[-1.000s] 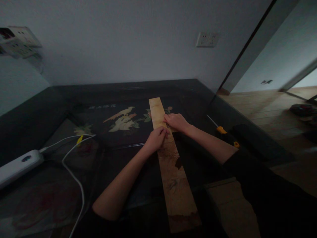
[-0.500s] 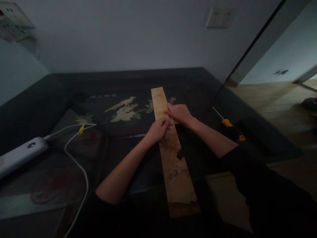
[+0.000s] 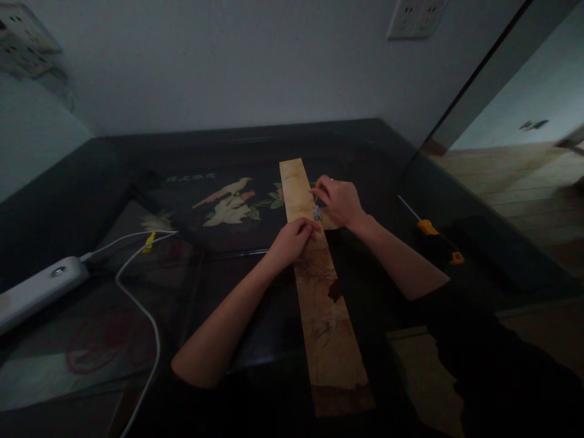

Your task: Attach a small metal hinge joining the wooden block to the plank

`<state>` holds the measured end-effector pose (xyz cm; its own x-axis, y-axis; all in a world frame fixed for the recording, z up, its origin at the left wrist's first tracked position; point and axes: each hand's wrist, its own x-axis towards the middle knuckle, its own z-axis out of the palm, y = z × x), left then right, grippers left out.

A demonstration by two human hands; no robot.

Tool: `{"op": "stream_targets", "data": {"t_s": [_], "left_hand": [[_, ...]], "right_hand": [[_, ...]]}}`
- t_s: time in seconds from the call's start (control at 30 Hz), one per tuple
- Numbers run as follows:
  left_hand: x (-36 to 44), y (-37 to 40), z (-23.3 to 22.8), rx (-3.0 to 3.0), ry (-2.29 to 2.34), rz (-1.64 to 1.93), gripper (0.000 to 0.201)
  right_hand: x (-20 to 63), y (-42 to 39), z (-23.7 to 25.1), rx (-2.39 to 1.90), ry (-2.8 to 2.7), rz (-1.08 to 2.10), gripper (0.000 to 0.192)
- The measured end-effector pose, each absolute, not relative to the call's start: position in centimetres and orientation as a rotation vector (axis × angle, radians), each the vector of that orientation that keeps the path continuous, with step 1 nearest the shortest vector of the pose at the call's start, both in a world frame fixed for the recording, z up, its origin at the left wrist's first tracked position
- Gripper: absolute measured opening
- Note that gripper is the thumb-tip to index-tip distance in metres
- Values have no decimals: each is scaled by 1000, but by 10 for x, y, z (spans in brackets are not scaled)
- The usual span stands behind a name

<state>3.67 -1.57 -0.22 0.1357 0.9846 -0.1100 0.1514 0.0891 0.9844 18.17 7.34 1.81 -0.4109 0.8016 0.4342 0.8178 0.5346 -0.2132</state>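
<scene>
A long, narrow wooden board with dark stains lies lengthwise on the dark table. My left hand is closed on the board's left side, with bent fingertips pressed onto its top. Just beyond those fingertips, a small silvery metal piece sits at the board's right edge. My right hand hovers over that edge with its fingers curled in and thumb near the index finger. Anything pinched there is too small to make out. A lighter piece of wood shows beneath my right hand.
On the right lies a screwdriver with a yellow and black handle. A white power strip and its white cable take up the left side. Behind the table rises a wall with a socket.
My right hand has lifted off the board and drawn slightly right, uncovering the small metal piece. My left hand stays on the board. The view has shifted slightly.
</scene>
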Motion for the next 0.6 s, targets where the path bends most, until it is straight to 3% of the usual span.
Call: {"op": "stream_targets", "data": {"t_s": [0.3,0.6], "left_hand": [[35,-17,11,776,990,1088,22],[36,-17,16,488,831,1166,29]], "right_hand": [[170,63,37,-817,-2215,924,41],[160,62,21,-887,-2239,957,27]]}}
